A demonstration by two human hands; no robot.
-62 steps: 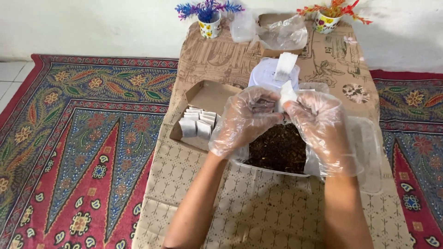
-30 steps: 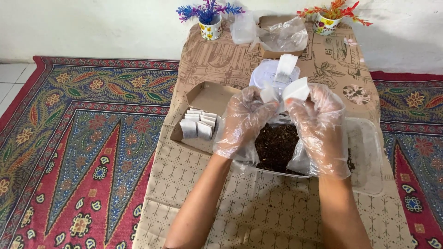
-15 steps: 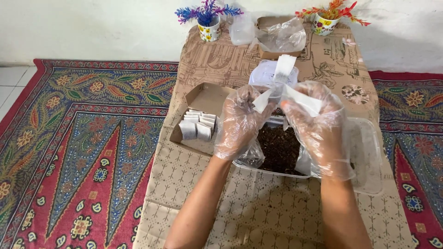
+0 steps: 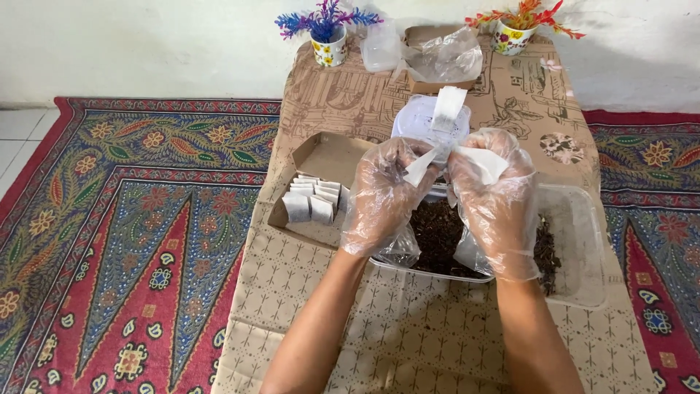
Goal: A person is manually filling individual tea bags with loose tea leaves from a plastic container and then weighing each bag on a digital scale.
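Nearest the viewer, two bare forearms reach forward over a low table (image 4: 437,343) draped in a tan patterned cloth. Both hands wear loose clear plastic gloves, likely to keep the loose material off the skin. The left hand (image 4: 383,197) pinches a small white paper sachet (image 4: 421,167) between thumb and fingertips, its corner pointing up. The right hand (image 4: 496,208) grips a second white paper piece (image 4: 481,163) the same way, fingers curled around it. The two hands sit close together, the papers nearly meeting, and it is hard to tell whether these are two sachets or two ends of one being pulled open.

Directly beneath the hands is a clear plastic tub (image 4: 583,241) holding dark, crumbly dried leaves (image 4: 437,237), so anything spilled would fall back into it.

Just left of the tub, an open brown cardboard box (image 4: 328,153) holds a neat row of filled white sachets (image 4: 312,198) standing upright, within easy reach of the left hand.

Behind the hands lies a round white lid (image 4: 419,120) with one more sachet (image 4: 448,108) resting on it. At the far edge stand two small painted pots, one with blue artificial flowers (image 4: 328,33) and one with red and orange flowers (image 4: 518,25), and crumpled clear plastic bags (image 4: 445,51) between them. A red patterned carpet (image 4: 131,233) covers the floor on either side.
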